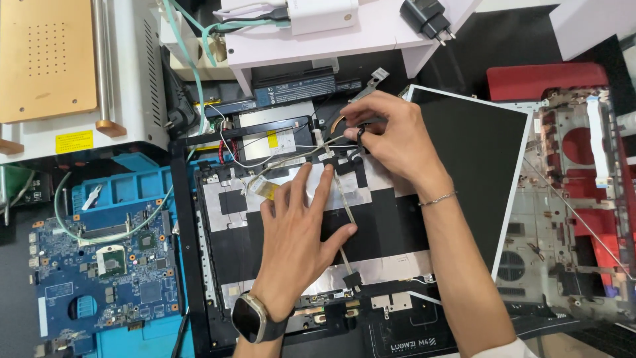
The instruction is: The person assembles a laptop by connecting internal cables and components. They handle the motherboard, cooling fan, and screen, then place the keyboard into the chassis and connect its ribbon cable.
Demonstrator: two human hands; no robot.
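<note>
At the middle of a crowded repair bench lies the black plastic laptop lid shell [278, 265], its inner face up and patched with silver foil. It is the largest thing under the person's hands and runs top to bottom of the view. To its right a dark, flat display panel with a white edge [477, 166] leans at a slant. Further right sits one grey, stripped laptop base frame [563, 219] over a red case. To the left one blue circuit board [106, 272] rests on a blue plastic tray [132, 185].

The left hand [301, 225], with a dark smartwatch [253, 318] on its wrist, lies flat and spread on the foil, fingers pointing up the shell, pressing down and gripping nothing. Just right of its fingers a thin flat grey ribbon cable [342, 205] runs lengthwise down the shell, from the hinge area to a small black connector near the bottom edge.

The right hand [391, 136], with a thin silver bracelet [437, 198] on its wrist, is pinched closed at the cable's top end, thumb and fingertips gripping a small dark part where thin black and white wires [291, 156] meet. This hand is nearer the cable's upper end. The left hand lies alongside its middle.

Counted: two hands, one ribbon cable, one panel, one circuit board.
</note>
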